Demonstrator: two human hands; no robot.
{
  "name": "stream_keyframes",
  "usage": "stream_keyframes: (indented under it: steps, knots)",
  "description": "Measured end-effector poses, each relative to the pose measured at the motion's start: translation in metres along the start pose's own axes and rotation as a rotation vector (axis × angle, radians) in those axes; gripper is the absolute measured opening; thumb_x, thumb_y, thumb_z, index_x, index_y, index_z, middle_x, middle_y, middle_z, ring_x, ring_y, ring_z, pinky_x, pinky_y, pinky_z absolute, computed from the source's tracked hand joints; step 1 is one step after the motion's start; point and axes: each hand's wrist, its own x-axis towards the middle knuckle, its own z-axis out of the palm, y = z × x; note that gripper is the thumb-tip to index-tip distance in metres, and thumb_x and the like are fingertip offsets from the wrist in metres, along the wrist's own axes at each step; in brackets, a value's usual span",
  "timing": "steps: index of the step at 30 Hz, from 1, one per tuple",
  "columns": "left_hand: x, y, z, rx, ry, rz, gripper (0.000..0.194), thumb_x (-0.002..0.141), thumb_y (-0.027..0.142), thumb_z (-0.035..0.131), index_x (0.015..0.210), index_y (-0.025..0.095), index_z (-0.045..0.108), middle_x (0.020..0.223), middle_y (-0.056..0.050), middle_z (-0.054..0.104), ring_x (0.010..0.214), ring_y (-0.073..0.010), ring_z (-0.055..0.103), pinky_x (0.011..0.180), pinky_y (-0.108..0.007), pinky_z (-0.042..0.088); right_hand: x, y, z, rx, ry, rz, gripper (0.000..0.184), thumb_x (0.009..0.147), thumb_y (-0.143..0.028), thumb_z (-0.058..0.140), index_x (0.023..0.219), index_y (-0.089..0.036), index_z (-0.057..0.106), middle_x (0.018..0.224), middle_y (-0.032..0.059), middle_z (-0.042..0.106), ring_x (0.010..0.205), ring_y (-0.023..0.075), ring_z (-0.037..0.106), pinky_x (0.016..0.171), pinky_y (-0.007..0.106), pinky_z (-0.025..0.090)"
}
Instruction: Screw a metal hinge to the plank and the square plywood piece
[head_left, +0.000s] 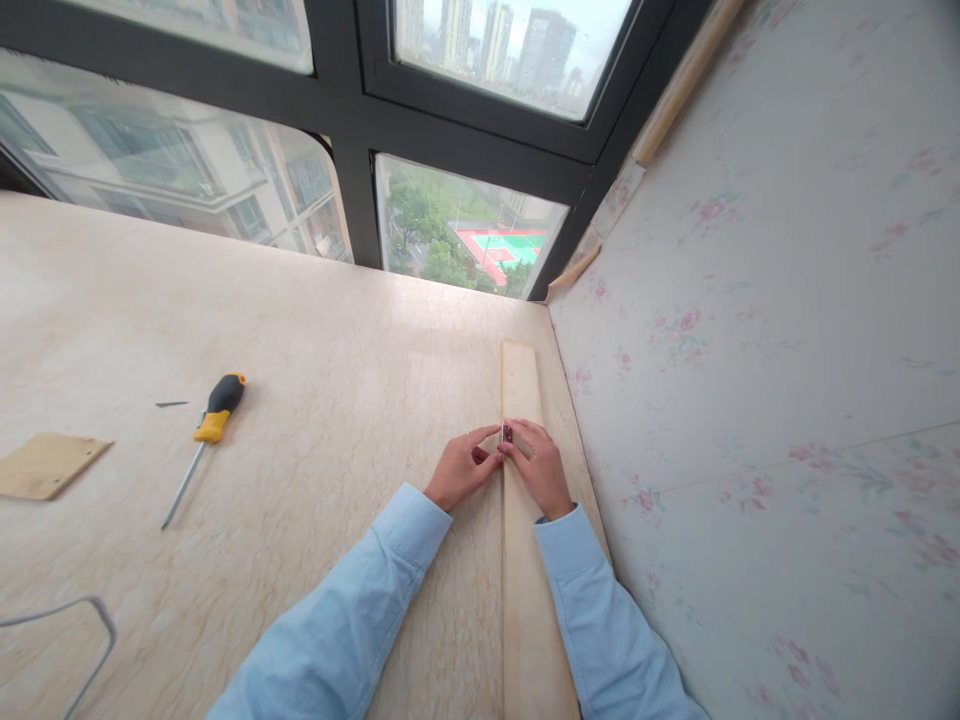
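Note:
A long pale wooden board [519, 370] lies flat along the foot of the wall. Over its left edge, my left hand [463, 468] and my right hand [537, 462] meet with fingertips closed around a small shiny metal piece [507, 433]. It looks like a little plate or bracket with holes, but the fingers cover much of it. My right hand rests above the board, while my left is beside it over the marble-patterned surface [337, 400].
A yellow-and-black screwdriver [214, 425] lies to the left, near a thin dark sliver [171, 404] and a wooden piece with holes [52, 466]. A grey cord or strap [105, 620] curves at lower left. The floral-papered wall [750, 350] bounds the right, dark window frames [465, 120] the far side.

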Motion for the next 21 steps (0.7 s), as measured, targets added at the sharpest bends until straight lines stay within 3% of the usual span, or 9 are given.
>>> stream_keyframes:
  steps: [9,21]
  knots:
    - [0.0011,0.0021,-0.0014,0.015,-0.033,0.006,0.043,0.078,0.023,0.06,0.119,0.013,0.063,0.088,-0.007,0.074,0.07,-0.0183,0.069,0.067,-0.027,0.055,-0.0014,-0.0003,0.0003,-0.011,0.007,-0.02,0.031,0.087,-0.032,0.058,0.115,-0.023,0.067,0.115,0.0095,0.067,0.112,0.0247,0.058,0.102,0.046,0.043]
    - [0.0003,0.0028,-0.0004,-0.016,-0.038,0.02,0.035,0.078,0.022,0.061,0.112,0.014,0.065,0.089,-0.006,0.074,0.066,-0.0152,0.069,0.066,-0.025,0.056,-0.0017,0.0043,0.0024,-0.018,0.026,-0.042,0.031,0.088,-0.023,0.05,0.113,-0.021,0.068,0.114,0.0103,0.068,0.111,0.0245,0.059,0.102,0.046,0.045]
